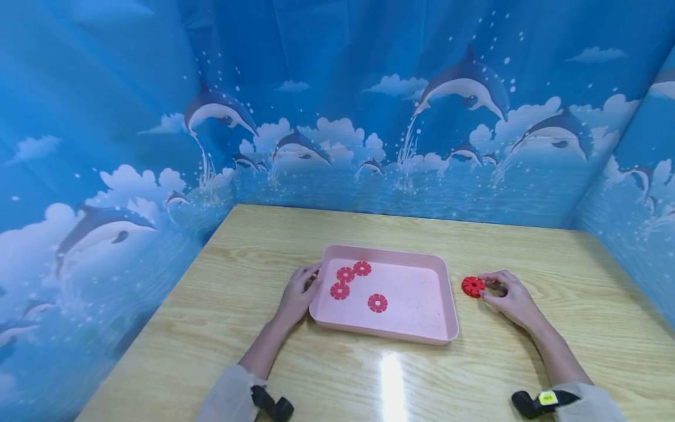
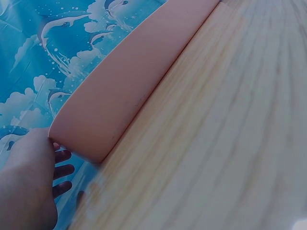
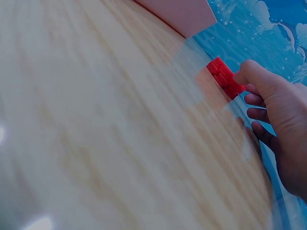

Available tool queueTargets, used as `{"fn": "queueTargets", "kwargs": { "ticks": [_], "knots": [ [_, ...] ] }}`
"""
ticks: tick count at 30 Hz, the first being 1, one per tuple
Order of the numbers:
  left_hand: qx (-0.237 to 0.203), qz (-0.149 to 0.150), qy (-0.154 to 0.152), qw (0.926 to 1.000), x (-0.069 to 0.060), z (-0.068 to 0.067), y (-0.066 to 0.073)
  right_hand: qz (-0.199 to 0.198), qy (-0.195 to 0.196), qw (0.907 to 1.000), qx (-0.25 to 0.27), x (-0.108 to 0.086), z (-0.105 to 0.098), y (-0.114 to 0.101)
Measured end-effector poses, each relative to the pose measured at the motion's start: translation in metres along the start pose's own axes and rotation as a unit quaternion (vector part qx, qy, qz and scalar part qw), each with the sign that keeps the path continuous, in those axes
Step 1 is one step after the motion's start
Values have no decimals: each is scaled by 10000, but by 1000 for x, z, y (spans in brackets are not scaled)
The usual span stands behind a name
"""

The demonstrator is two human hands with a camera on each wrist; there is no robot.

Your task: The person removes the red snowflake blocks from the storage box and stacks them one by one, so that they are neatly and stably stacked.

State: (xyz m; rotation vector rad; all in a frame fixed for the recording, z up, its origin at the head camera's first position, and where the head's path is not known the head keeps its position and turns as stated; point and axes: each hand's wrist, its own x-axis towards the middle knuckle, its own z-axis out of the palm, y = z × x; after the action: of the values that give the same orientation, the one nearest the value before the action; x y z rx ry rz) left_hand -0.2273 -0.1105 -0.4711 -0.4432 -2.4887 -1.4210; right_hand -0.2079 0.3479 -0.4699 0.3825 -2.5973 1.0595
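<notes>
The person wears pale sleeves (image 1: 229, 395) and black wrist cameras (image 1: 273, 405), the right with a yellow label (image 1: 548, 398).

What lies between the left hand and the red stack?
The pink tray, holding four red discs, then a narrow strip of bare table; the head view shows this.

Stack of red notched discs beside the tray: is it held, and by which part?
The right hand pinches the stack of red notched discs by its rim, on the side nearest that hand.

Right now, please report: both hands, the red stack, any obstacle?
Left hand touching pink tray. Right hand pinching red disc stack. No obstacle visible between stack and tray.
</notes>
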Motion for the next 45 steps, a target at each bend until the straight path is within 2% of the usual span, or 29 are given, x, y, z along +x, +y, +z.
{"fn": "queueTargets", "kwargs": {
  "ticks": [20,25,30,36,41,45],
  "knots": [
    [-19,-31,8,10000,1,0,1,122,-37,9999,-79,0,0,0],
    [94,79,32,9999,1,0,1,207,-96,9997,-53,-1,-4,-7],
    [114,153,69,9998,0,0,-1,140,-168,9997,-90,1,-9,-24],
    [72,206,76,9997,0,-1,0,-106,-262,9996,25,10,-7,-55],
    [54,155,52,9999,0,0,0,-482,-439,9978,117,20,5,-84],
    [58,116,62,9999,0,0,0,-561,-813,9948,239,29,21,-105]
  ]
}}
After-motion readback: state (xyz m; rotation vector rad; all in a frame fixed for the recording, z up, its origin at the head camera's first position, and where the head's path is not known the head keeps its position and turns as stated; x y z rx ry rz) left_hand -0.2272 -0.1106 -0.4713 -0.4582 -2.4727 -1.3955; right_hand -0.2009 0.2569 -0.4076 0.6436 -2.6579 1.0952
